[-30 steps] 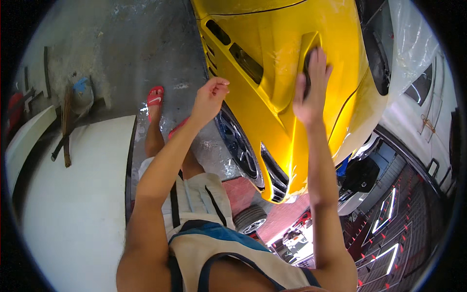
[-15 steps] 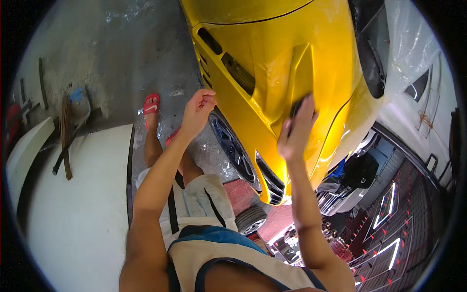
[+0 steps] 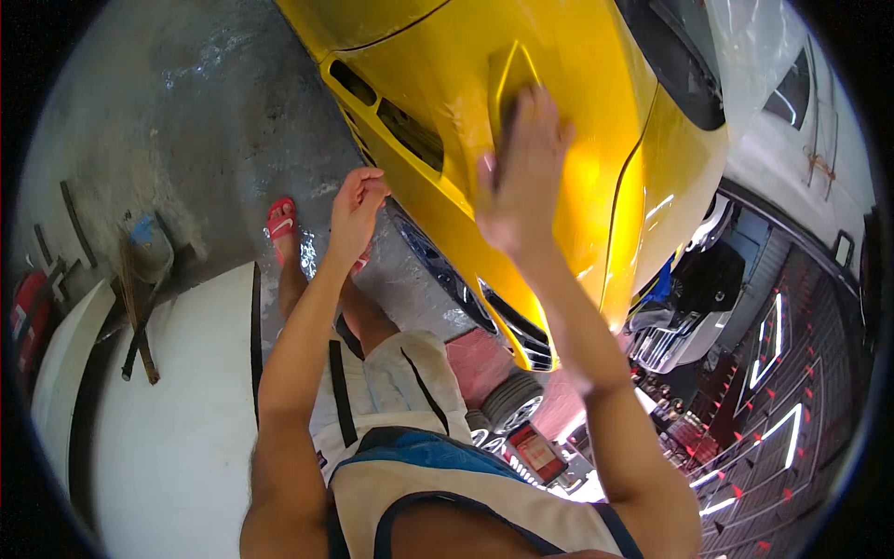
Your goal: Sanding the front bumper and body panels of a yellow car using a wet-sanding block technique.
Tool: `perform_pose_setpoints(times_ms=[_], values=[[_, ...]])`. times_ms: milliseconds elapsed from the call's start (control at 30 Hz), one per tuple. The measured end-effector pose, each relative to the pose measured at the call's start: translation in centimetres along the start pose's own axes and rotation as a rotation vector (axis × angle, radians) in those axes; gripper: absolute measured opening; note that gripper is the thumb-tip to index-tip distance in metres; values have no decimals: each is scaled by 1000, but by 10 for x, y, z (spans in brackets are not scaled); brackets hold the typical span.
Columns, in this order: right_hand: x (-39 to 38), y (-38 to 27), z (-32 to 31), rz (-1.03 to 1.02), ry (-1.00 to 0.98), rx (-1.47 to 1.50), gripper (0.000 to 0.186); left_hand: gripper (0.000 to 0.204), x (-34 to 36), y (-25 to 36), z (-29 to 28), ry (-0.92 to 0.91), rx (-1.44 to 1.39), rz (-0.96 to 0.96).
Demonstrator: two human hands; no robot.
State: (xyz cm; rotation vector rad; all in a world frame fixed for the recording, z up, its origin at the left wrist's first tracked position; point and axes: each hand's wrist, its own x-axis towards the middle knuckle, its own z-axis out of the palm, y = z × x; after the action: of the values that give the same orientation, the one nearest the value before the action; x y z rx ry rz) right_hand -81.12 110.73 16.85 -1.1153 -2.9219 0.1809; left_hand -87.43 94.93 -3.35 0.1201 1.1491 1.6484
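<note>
A yellow car front fills the upper middle of the view, its paint glossy with pale smears. My right hand, blurred by motion, presses a dark pad onto the panel beside a raised, pointed ridge. Palm and fingers cover most of the pad, so its exact kind is hidden. My left hand hovers near the car's left edge, by the dark slotted vents. Its fingers are curled together, and nothing shows in them.
Left of me lies a large white panel with a stick broom across its edge. A wheel stands low in the middle. Clear plastic sheeting hangs at the right, near another vehicle. The grey floor looks wet.
My right hand has slid the dark pad up and left along the yellow panel. The view has shifted, so the car sits further left. My left hand stays curled by the car's edge.
</note>
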Motion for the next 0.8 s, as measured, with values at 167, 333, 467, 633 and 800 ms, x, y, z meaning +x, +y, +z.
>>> perform_pose_setpoints(times_ms=[167, 333, 467, 633, 800], values=[[3, 10, 0, -124, 57, -74, 75, 24, -14, -12, -1, -43, 71, -66], [29, 8, -1, -109, 112, -123, 70, 25, -31, -27, -10, 62, 90, -102], [-13, 26, 3, -179, 155, -74, 66, 25, -58, -34, -28, 117, 84, -157], [24, 23, 8, -262, 212, -155, 68, 25, -73, -49, -22, 198, 109, -179], [-31, 53, -8, -225, 44, -209, 75, 26, -83, -61, -28, 177, 175, -194]])
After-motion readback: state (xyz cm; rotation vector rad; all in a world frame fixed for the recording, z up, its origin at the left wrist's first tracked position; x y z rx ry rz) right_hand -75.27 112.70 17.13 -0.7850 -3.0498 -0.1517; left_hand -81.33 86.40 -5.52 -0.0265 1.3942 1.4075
